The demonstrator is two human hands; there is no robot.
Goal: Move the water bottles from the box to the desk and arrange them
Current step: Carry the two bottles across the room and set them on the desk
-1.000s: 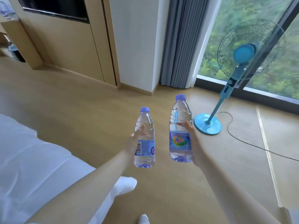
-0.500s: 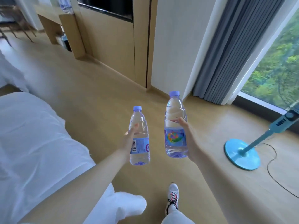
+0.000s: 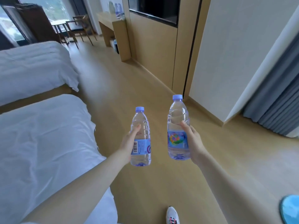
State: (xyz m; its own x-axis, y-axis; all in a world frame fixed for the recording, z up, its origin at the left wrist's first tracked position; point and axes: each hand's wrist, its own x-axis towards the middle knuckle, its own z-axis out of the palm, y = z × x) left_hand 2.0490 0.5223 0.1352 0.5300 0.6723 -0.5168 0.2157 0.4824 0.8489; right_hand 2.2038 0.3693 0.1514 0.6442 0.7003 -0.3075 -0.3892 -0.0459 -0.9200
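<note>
My left hand (image 3: pixel 128 143) grips a small clear water bottle (image 3: pixel 142 131) with a blue cap and a barcode label, held upright over the wooden floor. My right hand (image 3: pixel 194 139) grips a taller water bottle (image 3: pixel 178 117) with a colourful label, also upright, a little higher and to the right. The two bottles are apart. Far ahead along the right wall stands the wooden desk (image 3: pixel 105 16), with some clear bottles (image 3: pixel 119 11) on its top. No box is in view.
Two beds with white covers (image 3: pixel 40 135) (image 3: pixel 32 65) fill the left side. A floor lane (image 3: pixel 113 81) runs between them and the wall toward the desk. Chairs (image 3: pixel 80 28) stand beyond. A blue fan base (image 3: pixel 290 207) lies at bottom right; grey curtains (image 3: pixel 278 102) hang right.
The view has swung left, away from the window and fan, toward the desk. Both hands still hold their bottles upright in front of me. The fan has slid to the right edge.
</note>
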